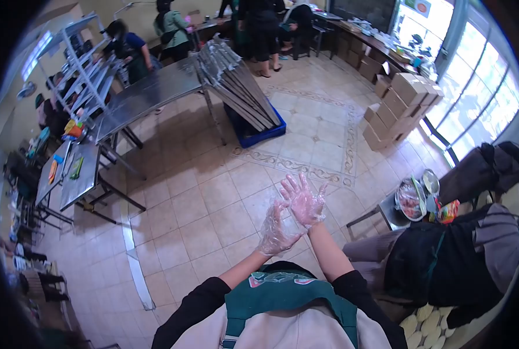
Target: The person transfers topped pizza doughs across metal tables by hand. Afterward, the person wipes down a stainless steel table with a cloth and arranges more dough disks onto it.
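Observation:
Both of my hands are held up in front of my green apron, over the tiled floor, in clear plastic gloves. My right hand (pixel 304 201) has its fingers spread, palm showing, and holds nothing. Close beside it on the left, my left hand (pixel 277 228) is bent at the wrist, its fingertips near the right palm. The wrinkled plastic of the glove blurs its fingers, so whether it pinches anything cannot be made out.
A metal table (pixel 149 93) stands ahead left, beside trays (pixel 239 84) leaning in a blue crate (pixel 263 138). Cardboard boxes (pixel 396 107) are stacked at right. A person (pixel 445 262) is close on my right, near a bowl (pixel 411 200). Several people work at the back.

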A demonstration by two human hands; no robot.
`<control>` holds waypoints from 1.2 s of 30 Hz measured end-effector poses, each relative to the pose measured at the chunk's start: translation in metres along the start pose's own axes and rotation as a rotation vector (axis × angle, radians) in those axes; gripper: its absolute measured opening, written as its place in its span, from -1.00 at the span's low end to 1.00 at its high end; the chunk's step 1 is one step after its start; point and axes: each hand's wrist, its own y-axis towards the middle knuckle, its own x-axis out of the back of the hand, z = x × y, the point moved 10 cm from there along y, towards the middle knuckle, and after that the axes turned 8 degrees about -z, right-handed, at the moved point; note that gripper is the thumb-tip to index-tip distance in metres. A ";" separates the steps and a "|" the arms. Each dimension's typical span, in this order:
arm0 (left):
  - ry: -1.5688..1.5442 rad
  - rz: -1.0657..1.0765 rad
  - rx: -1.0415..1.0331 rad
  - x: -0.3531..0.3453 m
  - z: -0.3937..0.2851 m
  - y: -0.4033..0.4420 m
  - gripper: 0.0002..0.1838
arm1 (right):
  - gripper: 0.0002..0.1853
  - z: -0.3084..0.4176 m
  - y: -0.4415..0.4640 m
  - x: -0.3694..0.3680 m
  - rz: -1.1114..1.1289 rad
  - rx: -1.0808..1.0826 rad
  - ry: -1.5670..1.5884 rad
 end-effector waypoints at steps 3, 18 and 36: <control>0.077 -0.073 0.001 -0.003 0.011 0.002 0.29 | 0.05 -0.004 0.011 -0.003 -0.002 -0.034 -0.084; 0.340 -0.157 0.156 0.028 0.005 -0.022 -0.22 | -0.07 -0.068 0.025 0.026 -0.198 -0.158 -0.440; 0.443 -0.546 0.438 0.081 0.073 -0.059 -0.56 | -0.15 -0.152 0.012 0.024 -0.030 -0.346 -0.782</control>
